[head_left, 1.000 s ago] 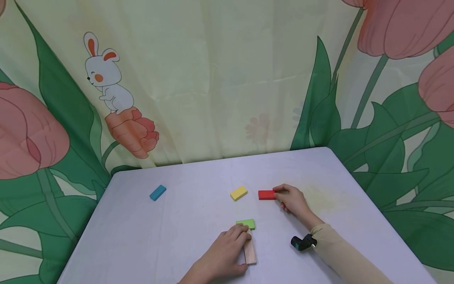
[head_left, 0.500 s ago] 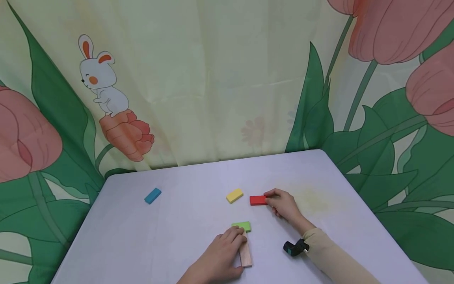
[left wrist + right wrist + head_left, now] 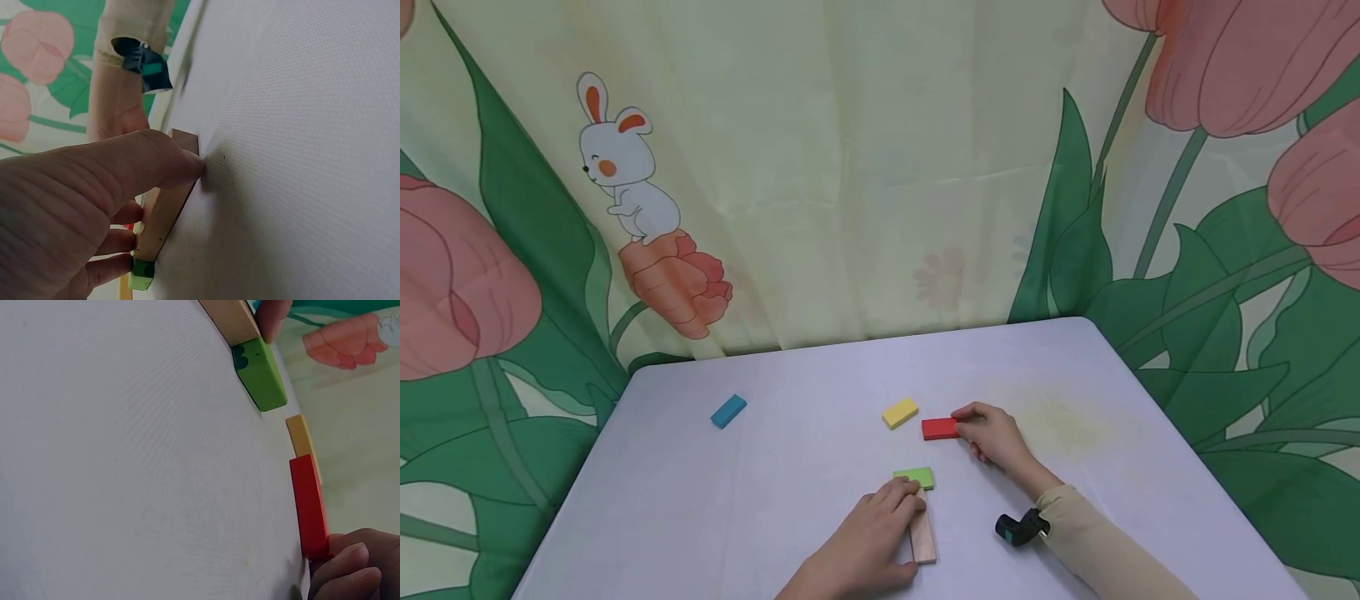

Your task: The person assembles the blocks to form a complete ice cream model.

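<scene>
My left hand (image 3: 868, 533) lies over a plain wooden block (image 3: 922, 533), gripping it between thumb and fingers. Fingertips reach a green block (image 3: 919, 477), which sits crosswise against the wooden block's far end. In the left wrist view the thumb is on one side of the wooden block (image 3: 161, 219) and the fingers on the other. Farther back, my right hand (image 3: 996, 437) pinches the right end of a red block (image 3: 938, 429), flat and rectangular. The right wrist view shows the fingertips on the end of the red block (image 3: 309, 509), which lies low along the white surface.
Just behind the red block's left end lies a yellow block (image 3: 900, 413). A blue block (image 3: 728, 412) rests far to the left on the white-covered table (image 3: 805, 433). Behind the table hangs a curtain (image 3: 865, 183) with tulips and a rabbit. A black wrist camera (image 3: 1021, 527) sticks out from the right sleeve.
The right hand has slid the red block left and nearer to me, so it now lies closer in front of the yellow block. The left hand stays on the wooden block.
</scene>
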`<state>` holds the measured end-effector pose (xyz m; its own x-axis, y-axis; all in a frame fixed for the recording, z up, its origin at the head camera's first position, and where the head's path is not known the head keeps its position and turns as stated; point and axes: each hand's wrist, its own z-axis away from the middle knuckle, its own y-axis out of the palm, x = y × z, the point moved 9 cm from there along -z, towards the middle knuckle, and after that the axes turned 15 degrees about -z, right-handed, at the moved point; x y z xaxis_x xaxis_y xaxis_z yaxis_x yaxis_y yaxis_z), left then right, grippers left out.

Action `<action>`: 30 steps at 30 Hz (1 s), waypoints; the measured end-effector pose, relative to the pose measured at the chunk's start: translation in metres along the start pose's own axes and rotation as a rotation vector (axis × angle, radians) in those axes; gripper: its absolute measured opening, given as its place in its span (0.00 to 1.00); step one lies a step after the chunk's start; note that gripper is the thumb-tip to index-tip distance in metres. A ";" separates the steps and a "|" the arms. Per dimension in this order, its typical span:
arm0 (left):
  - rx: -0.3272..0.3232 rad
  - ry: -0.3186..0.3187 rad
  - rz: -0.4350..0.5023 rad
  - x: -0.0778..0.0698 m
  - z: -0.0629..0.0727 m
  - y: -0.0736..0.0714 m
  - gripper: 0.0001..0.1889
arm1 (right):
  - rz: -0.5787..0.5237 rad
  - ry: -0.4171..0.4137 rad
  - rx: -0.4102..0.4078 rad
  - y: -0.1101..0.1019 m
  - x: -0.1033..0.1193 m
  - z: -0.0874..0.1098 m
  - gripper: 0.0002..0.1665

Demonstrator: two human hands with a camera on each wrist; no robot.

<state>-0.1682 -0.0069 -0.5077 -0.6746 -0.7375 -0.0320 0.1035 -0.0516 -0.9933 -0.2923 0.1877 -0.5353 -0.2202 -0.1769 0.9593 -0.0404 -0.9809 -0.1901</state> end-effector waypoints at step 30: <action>-0.046 0.021 -0.029 -0.002 0.000 -0.002 0.32 | 0.029 -0.040 0.046 0.042 0.009 0.005 0.11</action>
<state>-0.1675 -0.0054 -0.5054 -0.6924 -0.7215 -0.0054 0.0507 -0.0412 -0.9979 -0.2907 0.1444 -0.5332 -0.1819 -0.2073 0.9612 0.0105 -0.9779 -0.2089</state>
